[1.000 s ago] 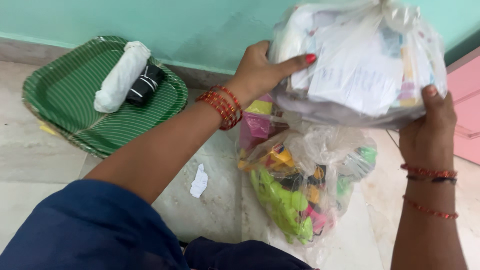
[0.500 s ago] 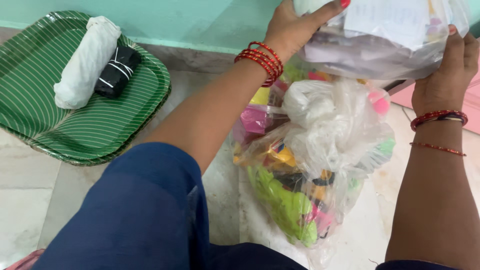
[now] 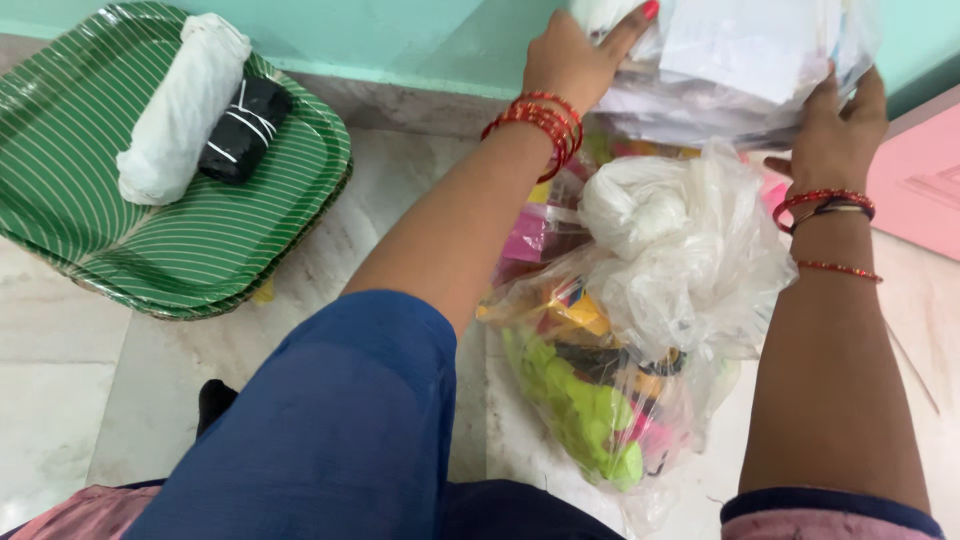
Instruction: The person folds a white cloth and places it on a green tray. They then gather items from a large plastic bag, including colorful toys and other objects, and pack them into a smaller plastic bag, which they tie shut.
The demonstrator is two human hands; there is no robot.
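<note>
Green plates [image 3: 120, 250] with pale stripes carry a white roll [image 3: 180, 110] and a black bundle [image 3: 243, 130]. Red bangles [image 3: 535, 125], blue sleeve [image 3: 330, 420], turquoise wall [image 3: 400, 35], pink door [image 3: 920, 180].

Dark blue sleeve on left arm, red bangles on both wrists, red nail polish, blue-edged pink cuff at right.

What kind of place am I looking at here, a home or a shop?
Probably a home, at floor level: a pale marble floor meeting a teal wall, stacked green plates set on it, and a clear bag of toys under both hands.
</note>
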